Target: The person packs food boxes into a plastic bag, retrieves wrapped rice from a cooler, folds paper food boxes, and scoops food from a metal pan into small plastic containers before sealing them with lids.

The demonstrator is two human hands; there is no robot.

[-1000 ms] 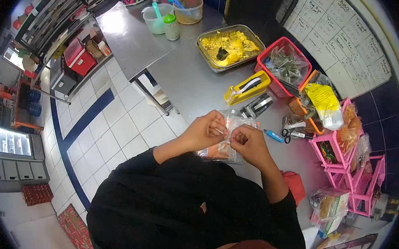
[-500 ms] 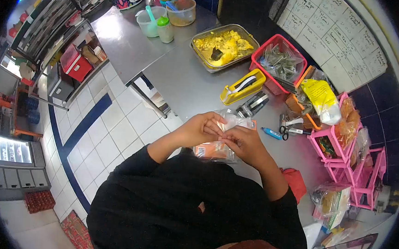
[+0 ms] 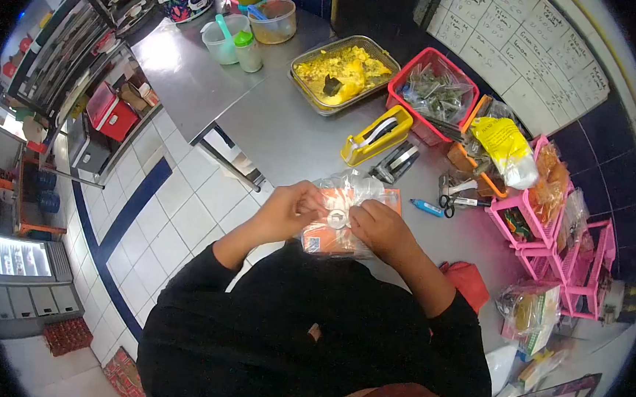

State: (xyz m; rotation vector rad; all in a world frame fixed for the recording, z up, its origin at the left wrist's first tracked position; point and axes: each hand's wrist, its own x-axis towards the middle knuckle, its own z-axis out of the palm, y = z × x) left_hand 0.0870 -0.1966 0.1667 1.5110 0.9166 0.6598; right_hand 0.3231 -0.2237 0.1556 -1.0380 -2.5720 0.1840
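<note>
A flat orange-and-white package [image 3: 322, 241] with a round emblem lies in clear plastic wrap [image 3: 351, 180] at the near edge of the metal table. My left hand [image 3: 290, 210] is at the package's left side, fingers bent and pinching the wrap. From the right, my right hand [image 3: 382, 227] has its fingers closed on the plastic beside the emblem. Just beyond the package sits a black and clear device [image 3: 396, 162], possibly a stapler. Behind that stands a yellow tape dispenser [image 3: 376, 136].
A glass dish of yellow food [image 3: 345, 75] and a red basket of small bags [image 3: 434, 96] stand farther back. To the right are a blue marker [image 3: 427, 207], scissors [image 3: 447, 202] and pink racks [image 3: 537, 228]. Tubs [image 3: 273, 22] stand at far left.
My hands have moved apart from above the package, uncovering its round emblem. The whole view has shifted slightly.
</note>
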